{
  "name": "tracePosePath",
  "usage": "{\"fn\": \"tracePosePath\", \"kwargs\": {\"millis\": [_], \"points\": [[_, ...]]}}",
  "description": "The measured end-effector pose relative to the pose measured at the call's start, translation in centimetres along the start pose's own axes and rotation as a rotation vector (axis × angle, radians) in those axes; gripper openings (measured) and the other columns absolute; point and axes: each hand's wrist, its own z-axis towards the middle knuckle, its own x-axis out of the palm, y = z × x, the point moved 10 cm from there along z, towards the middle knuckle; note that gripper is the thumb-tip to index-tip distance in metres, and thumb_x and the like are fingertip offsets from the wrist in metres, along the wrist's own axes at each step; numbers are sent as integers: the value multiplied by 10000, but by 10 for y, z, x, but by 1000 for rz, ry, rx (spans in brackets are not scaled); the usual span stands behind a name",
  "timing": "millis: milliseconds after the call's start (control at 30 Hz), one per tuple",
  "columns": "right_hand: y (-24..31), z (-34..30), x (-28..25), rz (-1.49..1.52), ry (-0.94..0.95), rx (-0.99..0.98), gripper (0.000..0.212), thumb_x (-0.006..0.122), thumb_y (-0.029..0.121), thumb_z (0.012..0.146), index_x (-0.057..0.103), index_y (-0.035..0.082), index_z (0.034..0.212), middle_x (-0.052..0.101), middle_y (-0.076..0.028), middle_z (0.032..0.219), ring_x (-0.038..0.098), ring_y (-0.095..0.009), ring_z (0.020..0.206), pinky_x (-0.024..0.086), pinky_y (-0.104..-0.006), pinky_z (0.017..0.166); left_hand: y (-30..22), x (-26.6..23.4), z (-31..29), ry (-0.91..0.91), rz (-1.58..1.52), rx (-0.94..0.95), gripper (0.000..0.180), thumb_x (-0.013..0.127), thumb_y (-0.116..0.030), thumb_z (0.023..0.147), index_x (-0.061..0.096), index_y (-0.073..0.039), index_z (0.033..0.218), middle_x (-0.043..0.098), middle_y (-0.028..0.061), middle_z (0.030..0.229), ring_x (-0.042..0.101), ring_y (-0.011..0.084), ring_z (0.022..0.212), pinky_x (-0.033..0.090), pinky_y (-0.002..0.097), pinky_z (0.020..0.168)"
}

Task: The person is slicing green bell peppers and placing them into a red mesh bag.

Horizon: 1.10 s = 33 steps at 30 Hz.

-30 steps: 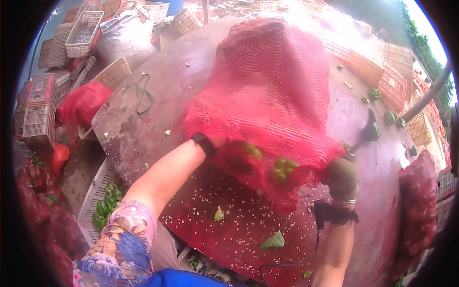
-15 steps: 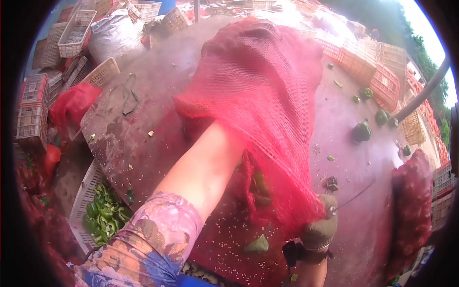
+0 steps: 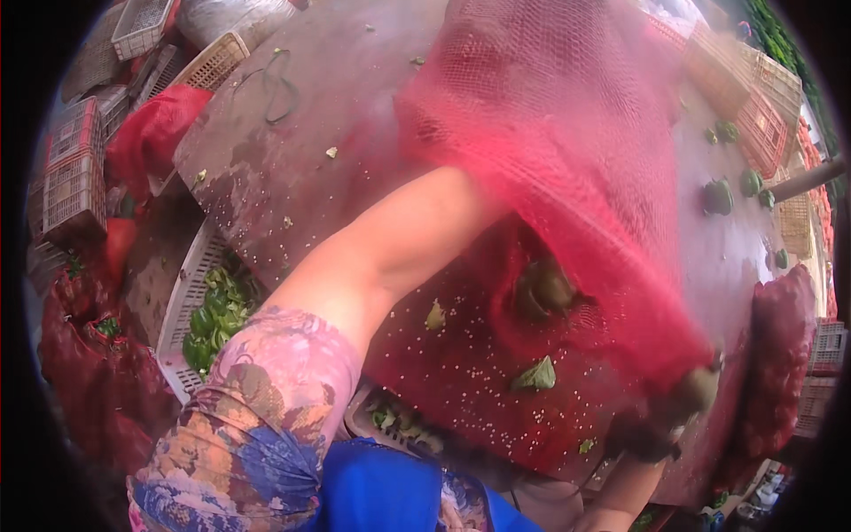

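Observation:
A large red mesh bag (image 3: 567, 106) is stretched over the middle of the table (image 3: 292, 177), blurred by motion. My bare left forearm passes into its mouth; the hand itself is hidden under the netting, so its fingers do not show. My gloved right hand (image 3: 696, 390), at the lower right, grips the bag's near edge and pulls it taut. Beneath the raised rim a green pepper (image 3: 545, 288) shows in shadow. A cut piece of pepper (image 3: 536, 375) and many pale seeds lie on the tabletop just in front.
Left of my arm stands a white crate (image 3: 186, 319) of cut green peppers. A full red mesh sack (image 3: 771, 363) leans at the right, near several loose peppers (image 3: 718, 197). A pole (image 3: 807, 180) juts in there. Stacked crates (image 3: 75, 177) and a red bag (image 3: 155, 133) line the left.
The view has tilted down and shifted. The bag is stretched wider, its mouth raised enough to show the pepper beneath. My right hand has moved right with the bag's edge.

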Motion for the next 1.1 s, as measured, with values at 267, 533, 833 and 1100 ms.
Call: {"fn": "tracePosePath", "kwargs": {"millis": [267, 533, 833, 1100], "points": [[-130, 18, 50, -68, -7, 667, 179, 640, 210, 792, 626, 35, 763, 603, -64, 636, 523, -120, 545, 406, -297, 523, 39, -48, -110, -7, -69, -80, 317, 499, -341, 889, 628, -96, 1043, 669, 178, 869, 670, 317, 714, 520, 495, 706], [-148, 4, 57, -403, 5, 741, 372, 686, 368, 735, 676, 39, 909, 687, -132, 775, 666, -284, 778, 486, -402, 721, -35, -43, -161, -153, -144, 202, 319, 500, -344, 889, 628, -98, 1047, 671, 177, 876, 672, 315, 721, 522, 493, 711], [-33, -112, -3, 108, -133, 1022, 185, 675, 213, 799, 606, 48, 844, 592, -41, 630, 484, -115, 414, 387, -272, 376, 4, -45, -234, 93, -474, -489, 445, 547, -420, 840, 643, -46, 1060, 675, 177, 1042, 641, 315, 953, 475, 394, 864], [47, -207, 53, 290, -5, 957, 223, 694, 210, 821, 640, 30, 940, 613, -42, 664, 572, -108, 580, 466, -282, 531, -53, -44, -312, -109, -969, -512, 666, 812, -164, 611, 476, -58, 1175, 579, 97, 1079, 586, 213, 990, 484, 331, 863]]}}
